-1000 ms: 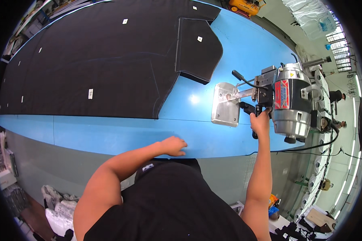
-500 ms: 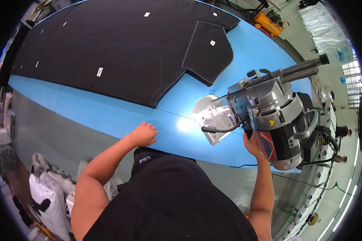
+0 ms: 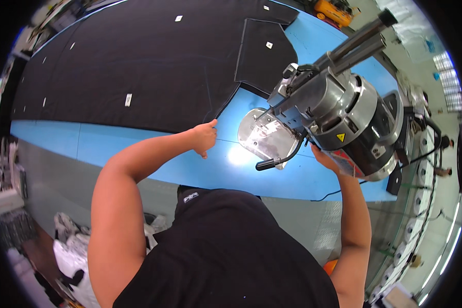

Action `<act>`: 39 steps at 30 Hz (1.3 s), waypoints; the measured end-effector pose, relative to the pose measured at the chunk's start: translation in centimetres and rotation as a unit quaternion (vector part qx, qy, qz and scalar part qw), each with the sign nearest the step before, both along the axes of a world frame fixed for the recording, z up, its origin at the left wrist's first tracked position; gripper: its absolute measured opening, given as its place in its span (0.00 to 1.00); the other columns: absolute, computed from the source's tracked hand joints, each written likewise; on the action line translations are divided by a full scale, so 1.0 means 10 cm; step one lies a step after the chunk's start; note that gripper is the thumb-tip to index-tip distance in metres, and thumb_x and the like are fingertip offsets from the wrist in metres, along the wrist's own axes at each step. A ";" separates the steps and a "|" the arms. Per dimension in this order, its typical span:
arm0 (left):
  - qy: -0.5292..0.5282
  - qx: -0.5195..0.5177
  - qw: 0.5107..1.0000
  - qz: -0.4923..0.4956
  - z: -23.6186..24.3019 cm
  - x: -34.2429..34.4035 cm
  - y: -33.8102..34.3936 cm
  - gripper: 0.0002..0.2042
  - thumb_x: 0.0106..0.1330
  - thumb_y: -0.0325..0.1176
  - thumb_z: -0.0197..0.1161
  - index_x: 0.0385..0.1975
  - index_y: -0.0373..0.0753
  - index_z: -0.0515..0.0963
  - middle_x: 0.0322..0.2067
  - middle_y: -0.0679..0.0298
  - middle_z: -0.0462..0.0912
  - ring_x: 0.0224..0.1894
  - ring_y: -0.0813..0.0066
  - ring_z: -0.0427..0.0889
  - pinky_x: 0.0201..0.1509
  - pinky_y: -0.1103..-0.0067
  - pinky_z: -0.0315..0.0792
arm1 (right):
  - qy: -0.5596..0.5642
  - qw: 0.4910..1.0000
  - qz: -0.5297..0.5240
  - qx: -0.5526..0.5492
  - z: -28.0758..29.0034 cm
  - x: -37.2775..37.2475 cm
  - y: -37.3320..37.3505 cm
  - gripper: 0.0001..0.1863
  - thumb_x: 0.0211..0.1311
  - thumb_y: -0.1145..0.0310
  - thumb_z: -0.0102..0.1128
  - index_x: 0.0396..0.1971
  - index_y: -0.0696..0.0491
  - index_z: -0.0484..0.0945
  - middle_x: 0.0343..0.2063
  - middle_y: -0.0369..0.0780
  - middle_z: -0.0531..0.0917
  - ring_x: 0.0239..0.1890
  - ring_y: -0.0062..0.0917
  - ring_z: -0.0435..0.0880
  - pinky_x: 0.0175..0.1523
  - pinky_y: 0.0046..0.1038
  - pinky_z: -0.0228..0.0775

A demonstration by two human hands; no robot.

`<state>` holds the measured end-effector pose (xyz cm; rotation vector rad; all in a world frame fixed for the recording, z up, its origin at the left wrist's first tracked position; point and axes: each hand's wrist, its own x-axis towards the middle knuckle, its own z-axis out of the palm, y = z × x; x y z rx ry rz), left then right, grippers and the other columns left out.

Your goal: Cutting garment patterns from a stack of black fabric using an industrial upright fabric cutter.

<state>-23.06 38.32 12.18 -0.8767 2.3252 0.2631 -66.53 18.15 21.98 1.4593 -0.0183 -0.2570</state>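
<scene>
A thick layer of black fabric with white tags lies on the blue table. My left hand is open at the fabric's lower right corner, index finger at the edge and thumb apart. To its right stands a silver and black electric cloth-cutting machine with a flat metal base plate on the table, just off the fabric's edge. My right hand grips its handle, partly hidden behind the motor housing. A separately outlined fabric panel sits beyond the machine's base.
A yellow compressor stands past the far table edge. Wrapped white bundles lie on the floor at lower left. Black cable trails near the front edge. People are at the far right, beside a row of white workstations.
My left hand has moved forward from over the front strip of table to the fabric's edge. The machine, in my right hand, has swung round and moved left toward the fabric.
</scene>
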 end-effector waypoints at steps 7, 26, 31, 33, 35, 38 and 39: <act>-0.015 0.003 0.994 -0.113 0.05 -0.17 -0.32 0.24 0.64 0.62 0.63 0.38 0.47 0.90 0.38 0.70 0.89 0.51 0.69 0.83 0.75 0.52 0.48 | 0.370 0.751 0.025 -0.546 -0.12 -0.03 0.13 0.23 0.76 0.54 0.49 0.61 0.53 0.76 0.58 0.44 0.82 0.59 0.35 0.83 0.64 0.41 0.80; 0.137 0.010 0.983 -0.119 0.00 -0.55 -0.47 0.22 0.61 0.57 0.64 0.35 0.41 0.86 0.27 0.62 0.86 0.39 0.64 0.84 0.70 0.55 0.57 | 0.552 0.748 -0.054 -0.364 0.39 0.33 0.53 0.23 0.77 0.52 0.49 0.62 0.50 0.75 0.57 0.41 0.81 0.60 0.34 0.82 0.64 0.40 0.79; 0.390 -0.049 0.919 -0.031 0.03 -0.53 -0.44 0.20 0.62 0.53 0.67 0.36 0.40 0.83 0.37 0.60 0.85 0.46 0.61 0.81 0.69 0.55 0.61 | 0.608 0.753 -0.048 -0.249 0.55 0.49 0.71 0.23 0.77 0.51 0.49 0.62 0.50 0.75 0.57 0.41 0.81 0.60 0.33 0.82 0.64 0.40 0.79; 0.502 -0.087 0.856 0.087 0.02 -0.45 -0.47 0.17 0.65 0.50 0.67 0.34 0.39 0.80 0.40 0.61 0.82 0.48 0.60 0.79 0.69 0.58 0.63 | 0.648 0.734 -0.034 -0.201 0.49 0.45 0.73 0.23 0.77 0.51 0.49 0.62 0.49 0.75 0.57 0.41 0.81 0.60 0.33 0.82 0.64 0.40 0.79; 0.439 -0.173 0.860 0.193 -0.02 -0.34 -0.47 0.22 0.67 0.51 0.65 0.51 0.39 0.80 0.56 0.58 0.80 0.63 0.56 0.73 0.72 0.54 0.59 | 0.665 0.694 -0.002 -0.274 0.38 0.36 0.73 0.24 0.78 0.50 0.48 0.62 0.50 0.74 0.57 0.41 0.80 0.60 0.34 0.82 0.65 0.40 0.77; 0.343 -0.188 0.887 0.246 -0.12 -0.26 -0.38 0.37 0.70 0.60 0.58 0.72 0.42 0.68 0.73 0.59 0.67 0.79 0.57 0.56 0.78 0.47 0.47 | 0.390 0.801 -0.105 -0.443 0.22 0.24 0.71 0.25 0.78 0.50 0.47 0.62 0.52 0.73 0.59 0.41 0.79 0.60 0.36 0.81 0.66 0.38 0.74; 0.346 -0.198 0.884 0.245 -0.17 -0.26 -0.36 0.38 0.71 0.62 0.56 0.73 0.42 0.67 0.74 0.60 0.66 0.79 0.57 0.55 0.79 0.46 0.45 | 0.236 0.904 -0.117 -0.337 0.16 0.20 0.70 0.25 0.76 0.48 0.50 0.60 0.53 0.74 0.57 0.44 0.80 0.60 0.40 0.81 0.67 0.41 0.72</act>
